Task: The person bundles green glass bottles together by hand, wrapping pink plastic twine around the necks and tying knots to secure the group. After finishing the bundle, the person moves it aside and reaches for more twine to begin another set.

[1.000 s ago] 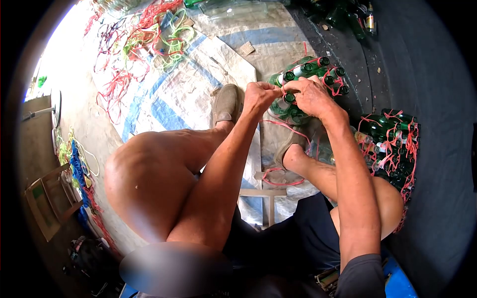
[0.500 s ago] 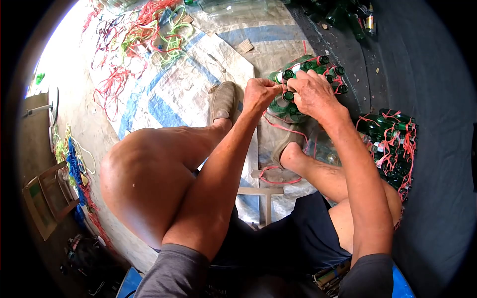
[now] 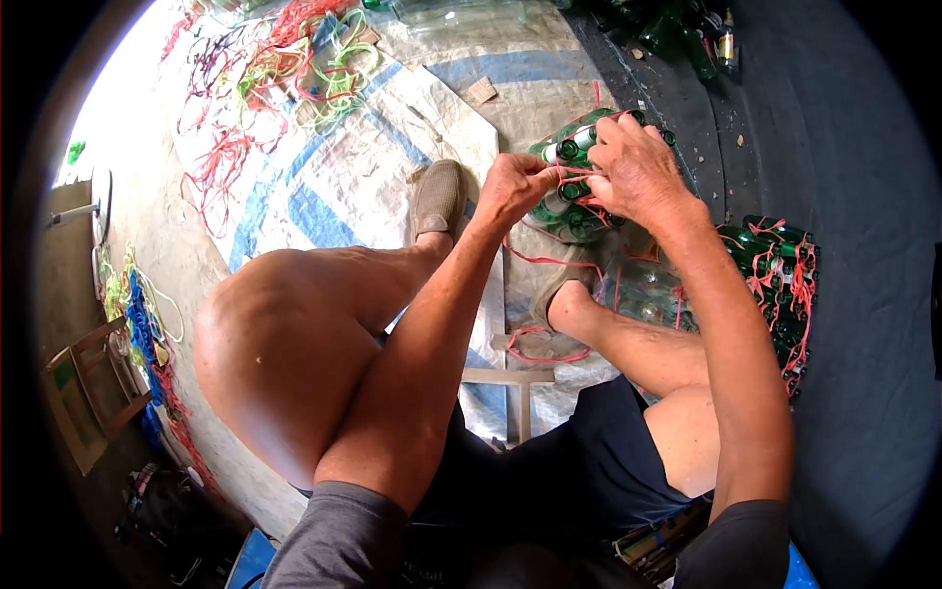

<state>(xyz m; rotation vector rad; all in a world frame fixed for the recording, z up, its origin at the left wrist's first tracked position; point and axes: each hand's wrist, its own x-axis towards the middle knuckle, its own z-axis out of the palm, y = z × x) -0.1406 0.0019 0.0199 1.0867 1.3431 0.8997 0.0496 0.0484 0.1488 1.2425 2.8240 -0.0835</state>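
Observation:
A bundle of green glass bottles [image 3: 574, 228] stands on the floor by my right foot, necks up, with pink plastic twine [image 3: 577, 175] running around and between the necks. My left hand [image 3: 520, 187] pinches the twine at the left side of the necks. Over the right part of the bundle, my right hand [image 3: 638, 167] has its fingers bent around the twine and covers several bottle necks. A stretch of twine is taut between the two hands. More of the strand trails down past my right shoe [image 3: 564, 280] to a loop on the floor.
Tied green bottles [image 3: 775, 265] lie at the right on dark sheeting [image 3: 863, 294]. Loose bottles [image 3: 687, 39] are at the upper right. Tangled red and green twine [image 3: 285, 69] covers the upper left of the woven sheet [image 3: 412, 108]. A wooden frame [image 3: 93, 393] stands at the left.
My right hand has moved slightly right, drawing twine out between my hands. The left hand stays by the bottle necks, almost unmoved.

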